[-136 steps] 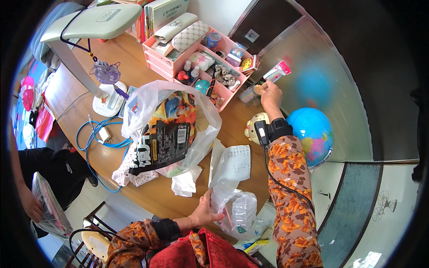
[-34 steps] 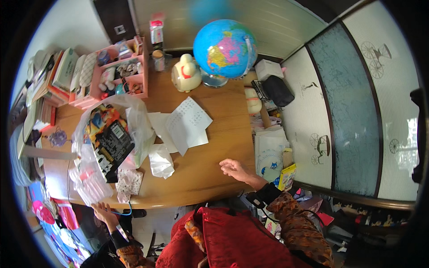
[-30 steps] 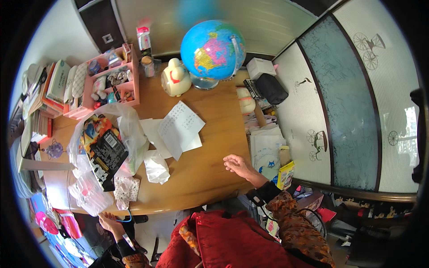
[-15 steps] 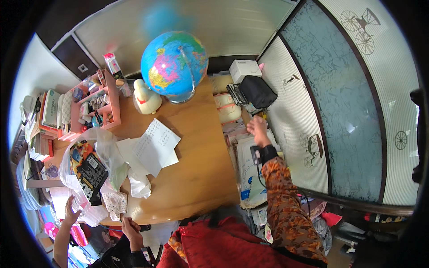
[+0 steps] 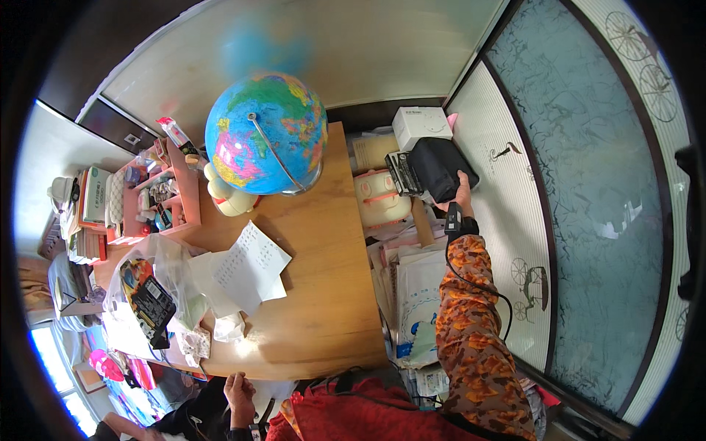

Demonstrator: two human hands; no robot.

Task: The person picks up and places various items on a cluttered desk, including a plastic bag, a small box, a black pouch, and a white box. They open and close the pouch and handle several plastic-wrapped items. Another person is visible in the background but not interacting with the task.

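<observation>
The black case (image 5: pixel 435 165) lies in the upper right of the frame, directly up and slightly left from the right hand (image 5: pixel 460 193), which touches its near edge; its long axis seems to slant from upper left to lower right. The right hand is much the nearer one, its fingers bent over that edge and apparently pinching it, though the undersides are hidden. Its forearm, in a patterned sleeve (image 5: pixel 474 316), rises almost straight from the lower right, wrist leaning a little left. Just above the case sits a white box (image 5: pixel 421 128); to its left is a cream pouch (image 5: pixel 382 197), past the edge of the table (image 5: pixel 331 294). The left hand (image 5: pixel 239 395) is well apart at lower left, fingers curled together, nothing visible in it.
</observation>
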